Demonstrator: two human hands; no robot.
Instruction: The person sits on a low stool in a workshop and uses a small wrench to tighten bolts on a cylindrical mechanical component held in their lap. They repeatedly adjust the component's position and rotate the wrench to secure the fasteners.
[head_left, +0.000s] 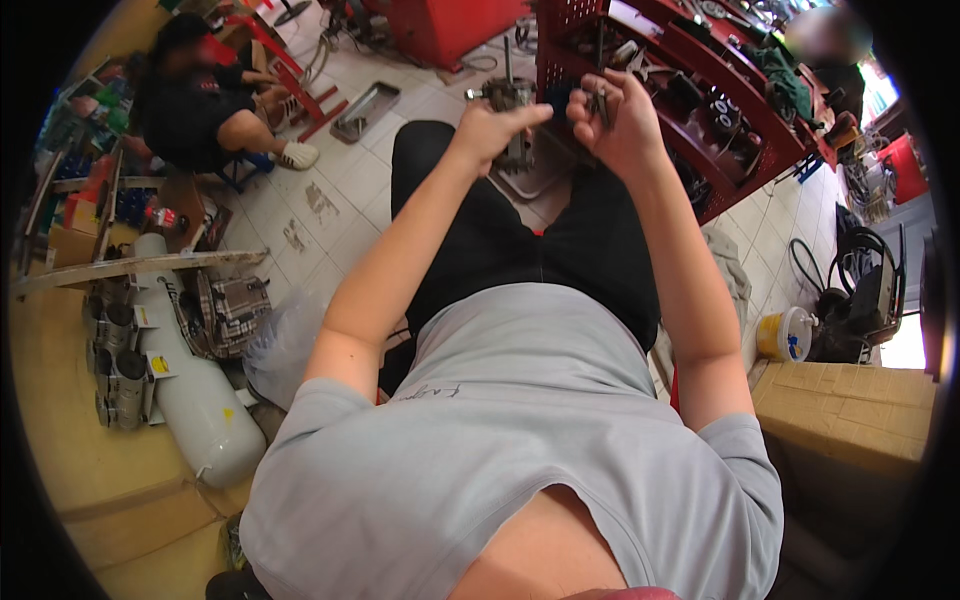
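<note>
One big red metal cart with perforated panels (768, 172) stood ahead to the right. Between the person's knees showed a shallow silver metal tray (545, 184), and above it in view a grey, ridged metal part (513, 93). The left hand (492, 133), thumb stretched out, was against this part; its grip one could not tell. The right hand (627, 125), fingers half curled, held a small slim metal piece (602, 106).

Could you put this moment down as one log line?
left hand: at metal assembly | right hand: holding small metal piece | metal tray: below assembly | red rack: ahead, right
</note>
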